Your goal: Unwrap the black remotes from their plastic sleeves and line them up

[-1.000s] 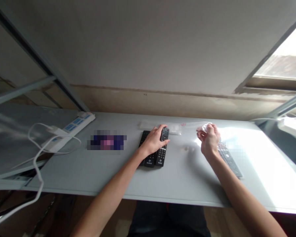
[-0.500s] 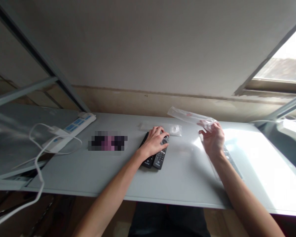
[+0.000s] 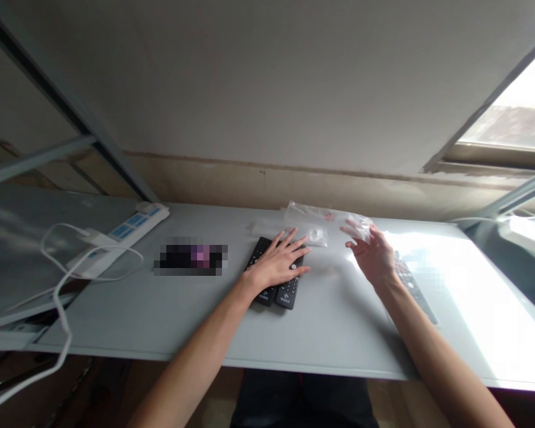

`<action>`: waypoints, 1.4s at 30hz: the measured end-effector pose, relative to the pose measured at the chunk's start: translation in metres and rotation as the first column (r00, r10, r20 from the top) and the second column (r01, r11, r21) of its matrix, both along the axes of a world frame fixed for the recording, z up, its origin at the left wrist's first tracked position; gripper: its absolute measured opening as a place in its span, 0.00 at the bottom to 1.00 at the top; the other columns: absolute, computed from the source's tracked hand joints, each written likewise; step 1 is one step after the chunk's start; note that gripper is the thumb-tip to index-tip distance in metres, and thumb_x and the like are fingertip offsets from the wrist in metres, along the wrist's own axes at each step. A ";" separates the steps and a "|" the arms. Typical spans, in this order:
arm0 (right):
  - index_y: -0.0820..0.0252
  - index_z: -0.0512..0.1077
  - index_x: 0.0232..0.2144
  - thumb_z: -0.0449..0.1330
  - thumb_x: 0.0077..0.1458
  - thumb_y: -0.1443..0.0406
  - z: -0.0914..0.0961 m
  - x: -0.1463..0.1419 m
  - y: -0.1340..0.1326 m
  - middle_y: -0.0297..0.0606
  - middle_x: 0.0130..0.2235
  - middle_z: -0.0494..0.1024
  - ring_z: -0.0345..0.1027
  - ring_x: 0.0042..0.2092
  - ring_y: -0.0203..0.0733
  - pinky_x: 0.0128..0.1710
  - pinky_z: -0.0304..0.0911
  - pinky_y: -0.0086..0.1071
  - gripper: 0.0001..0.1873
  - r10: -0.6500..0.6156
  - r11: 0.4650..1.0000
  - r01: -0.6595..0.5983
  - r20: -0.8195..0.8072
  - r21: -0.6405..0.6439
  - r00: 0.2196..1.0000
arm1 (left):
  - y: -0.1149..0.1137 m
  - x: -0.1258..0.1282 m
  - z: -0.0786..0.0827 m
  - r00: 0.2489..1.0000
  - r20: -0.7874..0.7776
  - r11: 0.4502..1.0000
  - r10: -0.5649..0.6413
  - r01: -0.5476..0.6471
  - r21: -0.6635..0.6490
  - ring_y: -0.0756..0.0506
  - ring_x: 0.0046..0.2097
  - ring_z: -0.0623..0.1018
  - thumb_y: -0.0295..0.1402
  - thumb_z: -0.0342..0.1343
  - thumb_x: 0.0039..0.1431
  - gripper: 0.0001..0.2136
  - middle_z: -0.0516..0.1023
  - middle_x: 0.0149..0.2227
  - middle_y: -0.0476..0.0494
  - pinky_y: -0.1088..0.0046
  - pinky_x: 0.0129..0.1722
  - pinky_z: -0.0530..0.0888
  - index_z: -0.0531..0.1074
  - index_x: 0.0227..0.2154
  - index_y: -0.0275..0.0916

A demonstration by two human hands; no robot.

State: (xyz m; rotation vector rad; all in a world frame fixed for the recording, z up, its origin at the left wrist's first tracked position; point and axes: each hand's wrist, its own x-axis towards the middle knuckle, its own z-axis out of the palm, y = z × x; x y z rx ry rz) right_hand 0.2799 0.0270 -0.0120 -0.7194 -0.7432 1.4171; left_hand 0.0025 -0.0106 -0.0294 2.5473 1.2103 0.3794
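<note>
My left hand (image 3: 277, 261) lies with spread fingers over two black remote controls, covering much of their buttons. The left remote (image 3: 266, 297) and the right remote (image 3: 288, 295) are side by side, lower ends toward me. Between the fingers of my right hand (image 3: 374, 252) is one end of a clear plastic bag (image 3: 325, 215) with a red mark. The bag stretches left, above another clear plastic bag (image 3: 317, 236) lying behind the remotes. A further remote control (image 3: 414, 289) rests on the desk to the right, partly hidden by my right hand and forearm.
A white power strip (image 3: 129, 235) with blue sockets lies at the desk's left, with a white cable (image 3: 62, 315) running over the front edge. A pixelated dark object (image 3: 173, 260) is left of the remotes. Metal posts stand at both sides, and sunlight falls on the right.
My right hand has moved left and slightly lower, bringing the plastic bag closer to the bag on the desk. The fingers of my left hand have spread flatter over the remotes.
</note>
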 end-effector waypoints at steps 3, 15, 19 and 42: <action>0.55 0.75 0.41 0.63 0.58 0.62 -0.002 0.000 0.001 0.43 0.46 0.88 0.86 0.43 0.49 0.28 0.75 0.31 0.08 -0.006 1.000 0.006 -0.004 -0.023 1.000 | 0.000 -0.002 0.000 0.999 -0.022 1.000 0.027 -0.027 0.002 0.37 0.81 0.42 0.56 0.45 0.76 0.31 0.52 0.79 0.46 0.47 0.79 0.43 0.62 0.74 0.49; 0.53 0.75 0.42 0.61 0.59 0.63 -0.004 -0.003 -0.002 0.42 0.53 0.86 0.84 0.52 0.49 0.30 0.77 0.30 0.08 0.039 0.992 -0.051 -0.102 -0.116 0.994 | 0.002 -0.002 -0.001 0.995 0.050 0.995 0.092 -0.094 0.046 0.39 0.81 0.41 0.46 0.41 0.79 0.30 0.51 0.80 0.38 0.49 0.80 0.40 0.50 0.78 0.42; 0.54 0.75 0.40 0.62 0.57 0.63 -0.004 -0.005 0.004 0.42 0.50 0.87 0.86 0.48 0.49 0.28 0.77 0.30 0.07 0.036 0.993 -0.040 -0.038 -0.113 0.999 | 0.003 -0.002 0.010 0.947 0.284 0.988 0.152 -0.152 -0.025 0.36 0.80 0.49 0.61 0.44 0.74 0.40 0.53 0.79 0.33 0.48 0.79 0.42 0.48 0.78 0.42; 0.52 0.64 0.47 0.67 0.56 0.39 -0.024 -0.049 0.021 0.22 0.18 0.72 0.55 0.15 0.33 0.15 0.47 0.25 0.31 -0.156 0.988 0.117 0.605 0.105 0.781 | 0.046 -0.052 0.001 0.049 0.766 0.731 0.641 -0.346 -0.589 0.51 0.25 0.72 0.34 0.67 0.53 0.20 0.78 0.25 0.53 0.76 0.28 0.67 0.72 0.49 0.40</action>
